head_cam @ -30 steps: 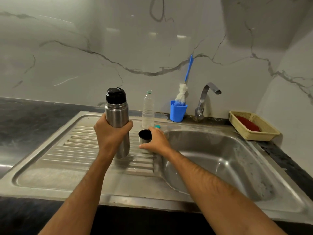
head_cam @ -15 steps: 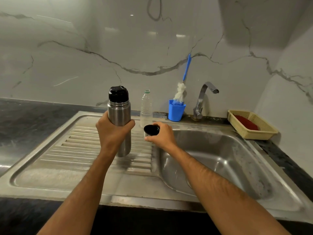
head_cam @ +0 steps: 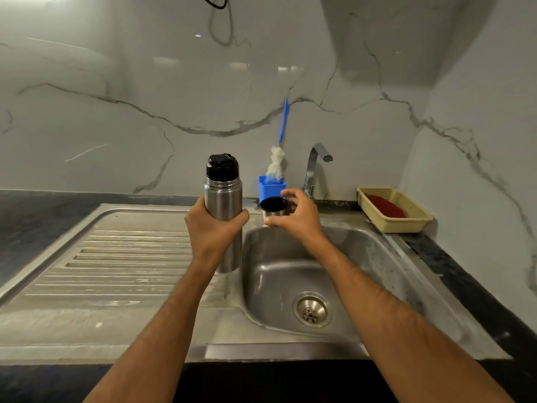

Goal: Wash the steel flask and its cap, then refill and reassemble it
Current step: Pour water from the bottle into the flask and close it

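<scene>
Left hand gripping stoppered flask; right hand pinching dark-lined cap over sink.

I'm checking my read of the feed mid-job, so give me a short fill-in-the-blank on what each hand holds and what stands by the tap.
1. The left hand grips the steel ____, which still wears its black stopper.
2. The right hand holds the steel cap above the ____.
3. The bottle brush stands in a ____ holder.

Missing words: flask; sink basin; blue

White veined marble wall, dark countertop.
</scene>
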